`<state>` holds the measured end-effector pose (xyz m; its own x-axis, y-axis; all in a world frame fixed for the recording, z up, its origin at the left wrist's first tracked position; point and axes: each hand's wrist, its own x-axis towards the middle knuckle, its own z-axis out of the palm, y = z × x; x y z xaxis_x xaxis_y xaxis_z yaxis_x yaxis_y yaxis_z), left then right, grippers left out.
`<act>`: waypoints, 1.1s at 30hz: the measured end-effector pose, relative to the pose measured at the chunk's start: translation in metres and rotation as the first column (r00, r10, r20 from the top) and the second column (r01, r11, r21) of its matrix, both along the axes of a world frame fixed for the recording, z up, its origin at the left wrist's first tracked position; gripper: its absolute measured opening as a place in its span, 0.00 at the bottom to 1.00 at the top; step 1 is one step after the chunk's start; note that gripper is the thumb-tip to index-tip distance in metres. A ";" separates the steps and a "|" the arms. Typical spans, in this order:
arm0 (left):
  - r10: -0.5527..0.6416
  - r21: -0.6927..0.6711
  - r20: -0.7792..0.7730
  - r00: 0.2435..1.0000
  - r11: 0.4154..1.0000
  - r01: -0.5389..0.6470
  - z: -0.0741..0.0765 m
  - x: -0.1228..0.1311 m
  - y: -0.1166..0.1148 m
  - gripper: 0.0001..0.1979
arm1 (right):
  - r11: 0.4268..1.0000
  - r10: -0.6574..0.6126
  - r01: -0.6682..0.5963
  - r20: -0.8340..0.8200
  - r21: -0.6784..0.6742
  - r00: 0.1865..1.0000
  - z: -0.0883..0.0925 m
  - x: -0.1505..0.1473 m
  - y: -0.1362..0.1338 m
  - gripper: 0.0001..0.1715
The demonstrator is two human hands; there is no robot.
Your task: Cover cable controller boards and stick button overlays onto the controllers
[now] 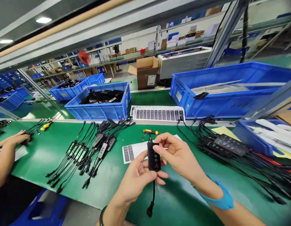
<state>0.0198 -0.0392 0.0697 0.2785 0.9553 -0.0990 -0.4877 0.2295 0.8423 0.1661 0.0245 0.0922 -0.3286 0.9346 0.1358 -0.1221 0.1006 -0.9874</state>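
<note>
A small black controller box [154, 161] with round button marks and red print on its face stands nearly upright between my hands. Its cable with a black plug [150, 209] hangs below. My left hand [142, 172] grips the box at its lower left side and bottom. At the upper right, my right hand [171, 150] has thumb and fingers closed on the box's edge. Beneath lies a white label sheet [126, 154] with dark stickers, partly hidden by my hands. Just behind the box rests a yellow and black screwdriver [150, 131].
Cabled circuit boards [77, 151] and controllers [103, 150] lie left. More cabled controllers [230, 145] pile up right. Label sheets [158, 113] lie between a blue bin [98, 110] of black parts and a larger bin [211, 105]. A co-worker's hand [20, 138] is far left.
</note>
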 end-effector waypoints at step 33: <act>-0.013 0.002 -0.077 0.997 1.000 0.013 -0.004 0.000 0.006 0.29 | 0.998 -0.055 0.056 0.064 -0.017 0.996 -0.009 -0.005 0.004 0.11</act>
<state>0.0201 -0.0332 0.0660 0.2826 0.9519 -0.1184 -0.4186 0.2334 0.8776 0.1614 0.0287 0.0832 -0.2837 0.9538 0.0991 -0.0541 0.0873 -0.9947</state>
